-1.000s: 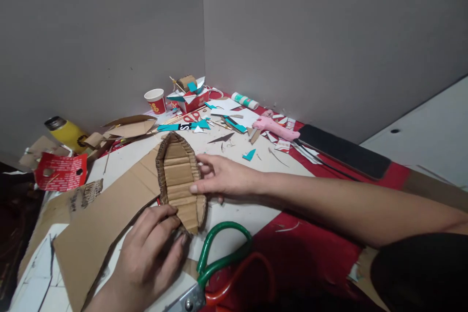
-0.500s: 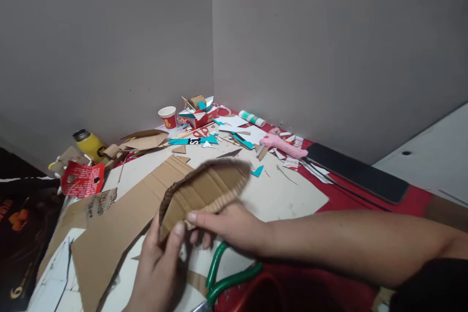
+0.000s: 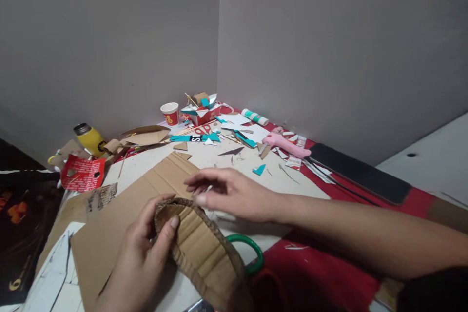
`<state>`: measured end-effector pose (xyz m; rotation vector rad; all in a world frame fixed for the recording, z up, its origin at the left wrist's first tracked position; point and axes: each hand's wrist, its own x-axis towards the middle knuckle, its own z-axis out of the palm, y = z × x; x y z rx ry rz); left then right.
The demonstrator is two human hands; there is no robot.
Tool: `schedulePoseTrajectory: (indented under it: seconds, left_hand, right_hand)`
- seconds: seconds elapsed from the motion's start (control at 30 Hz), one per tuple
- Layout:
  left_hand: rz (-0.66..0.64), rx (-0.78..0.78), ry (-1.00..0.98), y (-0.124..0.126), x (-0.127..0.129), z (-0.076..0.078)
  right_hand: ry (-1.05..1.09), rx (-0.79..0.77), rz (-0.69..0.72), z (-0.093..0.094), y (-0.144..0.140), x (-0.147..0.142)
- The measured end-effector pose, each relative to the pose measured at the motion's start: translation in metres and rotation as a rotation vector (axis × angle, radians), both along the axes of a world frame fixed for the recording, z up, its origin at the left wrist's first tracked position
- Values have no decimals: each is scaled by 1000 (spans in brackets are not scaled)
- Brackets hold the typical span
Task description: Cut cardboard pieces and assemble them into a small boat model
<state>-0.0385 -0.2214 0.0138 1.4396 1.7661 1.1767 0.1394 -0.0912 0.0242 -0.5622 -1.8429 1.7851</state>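
A shallow cardboard shell (image 3: 204, 248), boat-like with a raised corrugated rim, slants down toward the lower edge of the view. My left hand (image 3: 146, 239) grips its upper left end, thumb inside and fingers round the outer wall. Just above that end, my right hand (image 3: 230, 192) holds nothing, its fingers loosely curved and apart, near the rim. Green-handled scissors (image 3: 256, 256) lie partly hidden behind the shell. Beneath my left hand is a large flat cardboard sheet (image 3: 120, 222).
Farther back are a yellow bottle (image 3: 91, 141), a paper cup (image 3: 170, 114), a pink glue gun (image 3: 287, 144) with a cord, a glue stick tube (image 3: 255, 116) and a black slab (image 3: 360, 173). Paper and cardboard scraps litter the white board (image 3: 285, 190).
The cardboard shell has turned, its free end swinging from the upper right to the lower right. My right hand has let go of it and moved up.
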Motion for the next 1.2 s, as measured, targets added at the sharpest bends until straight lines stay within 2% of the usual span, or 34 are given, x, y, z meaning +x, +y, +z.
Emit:
schedulePoseTrajectory:
  seconds: [0.13, 0.27, 0.33, 0.43, 0.57, 0.63, 0.7, 0.77, 0.9, 0.97, 1.1, 1.2]
  left_hand:
    - [-16, -62, -66, -3, 16, -7]
    - [10, -53, -236, -2, 28, -3]
    - [20, -46, -247, -3, 31, 1]
    - [37, -24, -83, -6, 30, 2]
    - [-9, 116, 227, -11, 24, -2]
    - [-44, 199, 339, -12, 22, -4]
    - [-57, 210, 374, -11, 22, -4]
    - [-27, 139, 272, -10, 24, -3]
    - [58, -45, -167, -7, 29, -1]
    - [53, -75, -247, -6, 28, -2]
    - [26, -25, -73, -7, 23, -7]
    - [59, 28, 92, -10, 23, -10]
  right_hand:
    - [-56, 16, 63, -8, -17, -5]
    - [16, -7, 46, -16, -20, -6]
    - [32, -33, 35, -16, -22, -6]
    - [14, -57, 22, -14, -26, -4]
    - [-56, -95, 45, -14, -32, -3]
    - [-78, -44, 24, -16, -33, -4]
    - [-65, 15, -7, -19, -32, -4]
    - [-40, 28, -22, -22, -31, -5]
    - [-25, -57, -24, -24, -29, -6]
    - [-32, -101, -25, -23, -29, -6]
    - [-40, -84, -43, -20, -29, -6]
    - [-62, -32, -47, -21, -29, -7]
